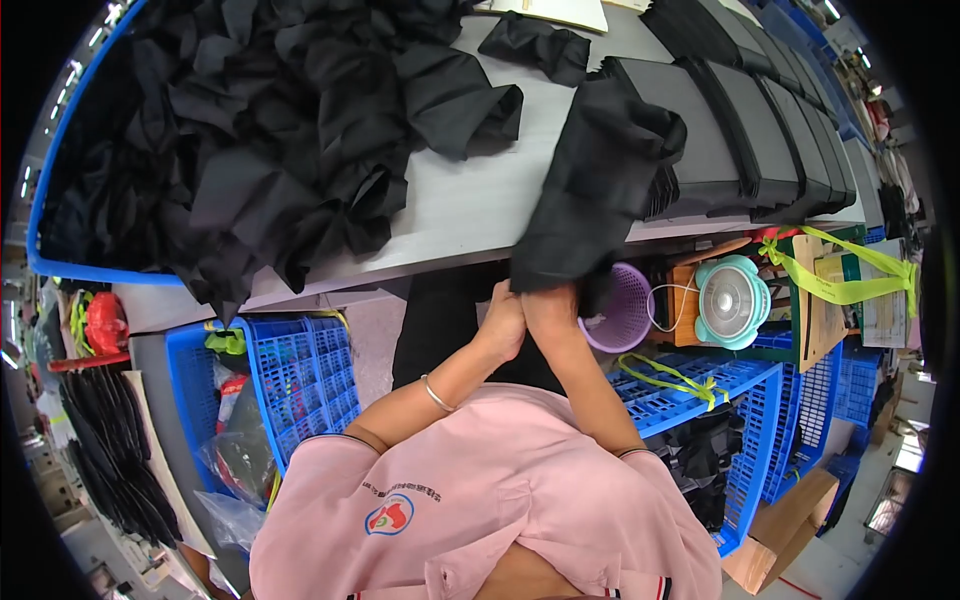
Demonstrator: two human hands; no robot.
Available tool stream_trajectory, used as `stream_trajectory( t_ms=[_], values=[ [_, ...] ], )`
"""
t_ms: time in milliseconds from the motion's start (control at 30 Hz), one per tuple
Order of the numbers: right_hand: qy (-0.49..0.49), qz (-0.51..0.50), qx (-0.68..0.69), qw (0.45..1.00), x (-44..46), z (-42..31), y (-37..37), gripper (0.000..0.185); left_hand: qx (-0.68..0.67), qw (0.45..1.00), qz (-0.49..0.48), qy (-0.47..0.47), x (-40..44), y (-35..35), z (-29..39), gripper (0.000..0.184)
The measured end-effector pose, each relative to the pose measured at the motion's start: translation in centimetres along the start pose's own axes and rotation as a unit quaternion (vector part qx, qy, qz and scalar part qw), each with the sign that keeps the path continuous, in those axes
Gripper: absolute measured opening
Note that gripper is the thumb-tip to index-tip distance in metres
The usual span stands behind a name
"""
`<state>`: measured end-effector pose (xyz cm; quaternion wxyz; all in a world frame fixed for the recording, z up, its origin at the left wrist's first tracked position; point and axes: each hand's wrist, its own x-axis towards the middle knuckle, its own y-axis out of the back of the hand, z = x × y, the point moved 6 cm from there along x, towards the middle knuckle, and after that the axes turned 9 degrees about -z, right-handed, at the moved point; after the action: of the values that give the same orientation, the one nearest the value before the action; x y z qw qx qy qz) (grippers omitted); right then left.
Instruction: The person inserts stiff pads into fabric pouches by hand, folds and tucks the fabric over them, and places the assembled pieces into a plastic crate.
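A long black fabric piece (590, 185) hangs over the front edge of the grey table (460, 195), its upper end bulging open beside the stacks. My left hand (503, 318) is closed at its lower end, close against my right hand. The fingers of my right hand (550, 305) are inside or behind the cloth and mostly hidden. A heap of crumpled black fabric pieces (270, 130) covers the left of the table. Flat black stacks (690, 130) lie in rows on the right. A smaller black piece (537, 45) rests near the back.
Blue crates (305, 380) stand at my left, and another blue crate (755, 450) at my right. A purple basket (622, 305) and a teal-rimmed round device (733, 302) are below the table edge. A cardboard box (785, 530) sits at the lower right.
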<state>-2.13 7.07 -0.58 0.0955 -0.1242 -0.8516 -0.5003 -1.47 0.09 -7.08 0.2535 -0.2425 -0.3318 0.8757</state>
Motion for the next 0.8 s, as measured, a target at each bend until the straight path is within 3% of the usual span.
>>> stream_trajectory(
  t_ms=[33, 100, 167, 200, 267, 300, 333, 367, 400, 433, 467, 500, 533, 600, 700, 800],
  values=[
    [-0.052, -0.028, 0.042, 0.997, -0.6, 1.7, -1.4, 0.024, -0.012, 0.998, 0.026, 0.049, 0.4, 1.0, -1.1, 0.024],
    [-0.120, -0.049, 0.089, 0.988, -1.1, 3.3, -2.0, 0.027, 0.089, 0.985, 0.022, 0.148, 0.4, 1.4, -2.7, 0.034],
    [-0.148, -0.040, 0.108, 0.982, -0.1, 3.4, -1.2, 0.031, 0.093, 0.988, -0.002, 0.122, 0.1, 0.4, -2.5, 0.038],
    [-0.118, -0.039, 0.081, 0.989, -0.5, 3.2, -1.3, 0.030, 0.041, 0.997, -0.023, 0.054, -0.9, -1.0, -2.2, 0.035],
    [-0.060, -0.035, 0.023, 0.997, -1.8, 3.0, -1.3, 0.028, 0.040, 0.995, -0.011, 0.087, -0.3, 0.3, -3.3, 0.025],
    [-0.150, -0.235, 0.002, 0.960, -0.9, 5.0, -3.7, 0.022, 0.081, 0.990, -0.039, 0.108, 0.7, 1.3, -4.3, 0.025],
    [-0.202, -0.290, 0.091, 0.931, 1.7, 3.2, -0.7, 0.020, 0.124, 0.982, -0.067, 0.127, 1.4, 1.1, -3.8, 0.025],
    [-0.160, -0.246, 0.092, 0.951, 1.2, 3.7, -1.4, 0.023, 0.199, 0.955, -0.079, 0.204, 0.4, 1.3, -4.0, 0.026],
    [-0.117, -0.204, 0.091, 0.968, 0.4, 4.2, -2.1, 0.025, 0.150, 0.975, -0.062, 0.151, 0.1, 1.9, -5.1, 0.025],
    [0.011, -0.118, 0.035, 0.992, -0.4, 2.2, -0.6, 0.027, 0.139, 0.979, -0.055, 0.141, -0.4, 1.5, -4.0, 0.025],
    [0.100, -0.176, -0.090, 0.975, -2.3, 2.0, -2.6, 0.026, 0.127, 0.981, -0.047, 0.139, -1.6, 1.3, -3.0, 0.025],
    [0.191, -0.220, -0.216, 0.932, -3.9, 2.9, -5.5, 0.025, 0.110, 0.991, -0.018, 0.077, -1.8, 1.9, -2.4, 0.028],
    [0.115, -0.253, -0.121, 0.953, -3.8, 3.4, -5.9, 0.024, 0.158, 0.982, -0.066, 0.086, -1.4, 3.5, -2.2, 0.033],
    [-0.047, -0.264, 0.081, 0.960, -3.9, 4.5, -6.5, 0.023, -0.049, 0.995, -0.016, 0.084, -1.2, 6.0, -2.2, 0.041],
    [-0.067, -0.291, 0.151, 0.942, -5.1, 2.6, -4.6, 0.025, -0.159, 0.984, -0.053, 0.057, -1.5, 3.2, 2.0, 0.041],
    [-0.079, -0.292, 0.184, 0.935, -7.7, 2.3, -5.6, 0.025, -0.110, 0.991, -0.043, 0.061, -0.2, 3.2, 2.1, 0.043]
  ],
)
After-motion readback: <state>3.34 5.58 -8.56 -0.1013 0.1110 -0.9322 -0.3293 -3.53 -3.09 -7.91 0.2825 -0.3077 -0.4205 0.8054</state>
